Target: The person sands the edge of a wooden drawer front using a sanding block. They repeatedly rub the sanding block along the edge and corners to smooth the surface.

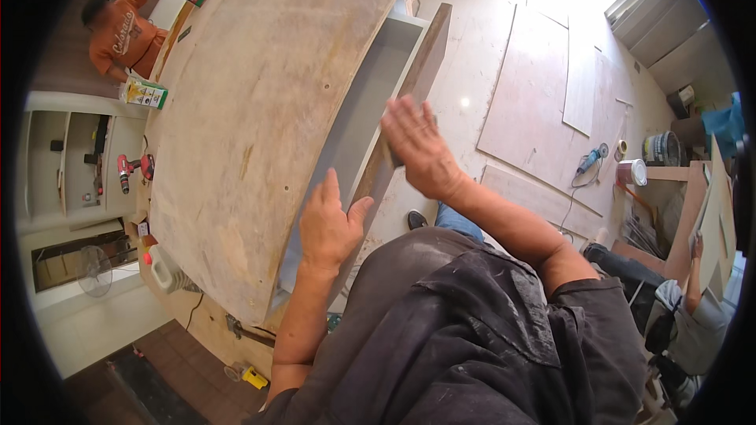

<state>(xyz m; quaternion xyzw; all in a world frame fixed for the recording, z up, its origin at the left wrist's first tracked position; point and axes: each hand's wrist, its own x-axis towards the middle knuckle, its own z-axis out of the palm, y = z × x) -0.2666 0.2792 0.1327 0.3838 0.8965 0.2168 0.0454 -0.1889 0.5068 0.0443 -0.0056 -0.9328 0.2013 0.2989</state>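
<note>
A long drawer with pale grey inner faces [363, 79] is pulled out of a wooden cabinet, and its brown wooden front panel [436, 41] stands along the outer side. My right hand [416, 144] lies over the top edge of that panel, fingers extended, holding a small dark-faced block [392, 155] that looks like a sanding block. Most of the block is hidden under the palm. Nearer to me, my left hand [332, 224] is above the drawer's near part, thumb spread and nothing held. Whether it touches the drawer rim cannot be told.
The cabinet's bare plywood top [254, 112] spans the left. A red cordless drill [134, 168] and a whitish jug [168, 268] stand beyond it. A co-worker [127, 35] handles cans there. On the floor lie plywood sheets [531, 94] and a blue angle grinder [590, 159]. Another person [667, 301] is at right.
</note>
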